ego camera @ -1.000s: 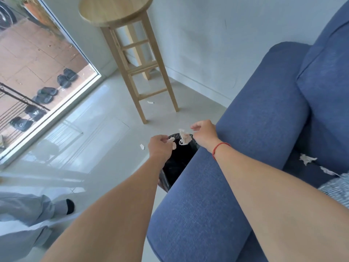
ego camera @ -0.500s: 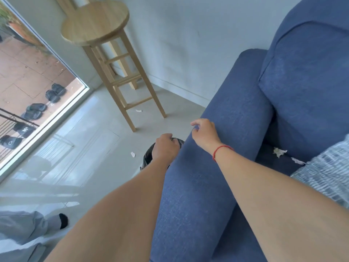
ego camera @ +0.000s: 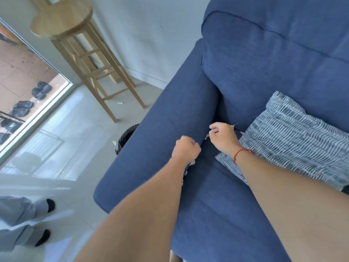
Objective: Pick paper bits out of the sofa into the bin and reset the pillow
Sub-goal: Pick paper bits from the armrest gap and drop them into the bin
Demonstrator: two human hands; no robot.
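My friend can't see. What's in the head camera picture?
A person's left hand and right hand, both curled, reach among paper bits in the gap beside a blue sofa's armrest. A striped pillow lies on the seat; a black bin stands beyond the armrest.

Bright window daylight, slight motion blur

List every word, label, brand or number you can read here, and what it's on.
No text can be read.
A pale mark on a dark slipper outdoors: too blurred to read.
The sofa, pillow, stool and bin show no writing.
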